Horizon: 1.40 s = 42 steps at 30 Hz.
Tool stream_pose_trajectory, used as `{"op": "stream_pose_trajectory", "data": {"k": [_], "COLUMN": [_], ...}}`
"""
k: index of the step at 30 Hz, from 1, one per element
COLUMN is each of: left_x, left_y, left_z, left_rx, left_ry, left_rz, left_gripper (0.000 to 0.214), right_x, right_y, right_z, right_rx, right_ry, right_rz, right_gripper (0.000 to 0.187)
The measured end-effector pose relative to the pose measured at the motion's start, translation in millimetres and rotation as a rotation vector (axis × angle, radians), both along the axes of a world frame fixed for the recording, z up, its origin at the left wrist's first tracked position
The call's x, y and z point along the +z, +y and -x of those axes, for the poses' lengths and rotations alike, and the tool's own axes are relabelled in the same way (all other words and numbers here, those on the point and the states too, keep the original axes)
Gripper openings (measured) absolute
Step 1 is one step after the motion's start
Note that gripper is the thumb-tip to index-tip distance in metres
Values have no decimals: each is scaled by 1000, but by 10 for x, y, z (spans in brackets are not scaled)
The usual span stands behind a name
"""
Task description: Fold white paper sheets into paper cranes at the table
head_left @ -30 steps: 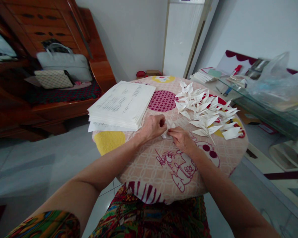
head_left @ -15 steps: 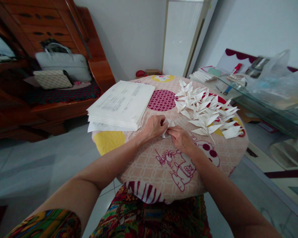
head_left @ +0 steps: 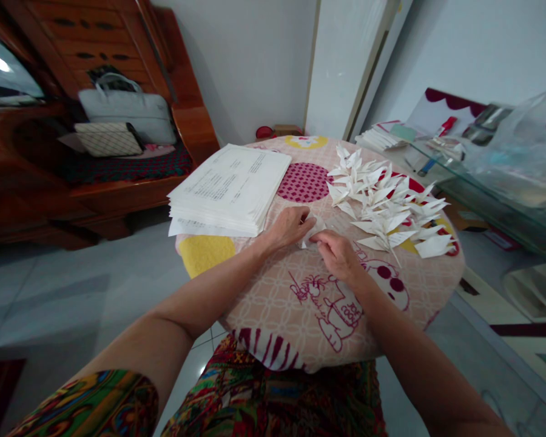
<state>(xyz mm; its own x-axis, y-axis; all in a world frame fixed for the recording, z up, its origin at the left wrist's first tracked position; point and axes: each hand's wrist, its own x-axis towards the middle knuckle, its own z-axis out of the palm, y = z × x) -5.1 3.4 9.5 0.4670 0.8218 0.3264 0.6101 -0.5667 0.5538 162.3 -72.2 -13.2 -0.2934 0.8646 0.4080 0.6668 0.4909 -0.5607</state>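
Observation:
Between my two hands, low over the cloth-covered table (head_left: 273,303), is a small folded piece of white paper (head_left: 317,226). My left hand (head_left: 291,226) pinches its left side with bent fingers. On the near right side, my right hand (head_left: 334,250) grips it between thumb and fingers. The fingers hide much of the paper, so its exact folded shape cannot be made out. Just to the right lies a heap of white folded paper cranes (head_left: 377,194). Left of my hands rests a thick stack of printed paper sheets (head_left: 232,188).
A wooden bench (head_left: 195,130) with a grey bag (head_left: 150,112) and a checked pouch (head_left: 104,139) stands at the left. To the right, a glass shelf (head_left: 505,218) holds a clear plastic bag (head_left: 514,152) and small items. A paper pile (head_left: 382,136) sits behind the cranes.
The whole view has shifted slightly, moving the scene to the right. My fingers have changed position a little on the paper, which stays between both hands.

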Motion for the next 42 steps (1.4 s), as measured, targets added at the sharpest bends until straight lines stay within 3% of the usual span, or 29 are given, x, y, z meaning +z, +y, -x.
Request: {"op": "stream_pose_trajectory", "data": {"k": [7, 10, 15, 24, 31, 42], "left_x": [-18, -18, 51, 188, 193, 165], "left_y": [9, -3, -29, -40, 34, 88], "left_z": [-25, -37, -60, -191, -207, -223], "left_rx": [32, 36, 22, -41, -57, 1], "left_ry": [67, 77, 44, -78, -145, -186], "left_rz": [15, 27, 62, 112, 153, 89], "left_gripper": [25, 24, 27, 26, 22, 26], "right_x": [18, 1, -40, -14, -5, 11], "right_y": [-98, -127, -90, -52, -67, -59], "right_z": [115, 156, 160, 178, 236, 222], "right_rx": [-73, -55, -141, -208, -265, -209], "right_ry": [-126, -162, -121, 54, 48, 59], "right_rz": [-166, -97, 28, 185, 130, 83], "right_gripper": [26, 19, 5, 8, 13, 24]}}
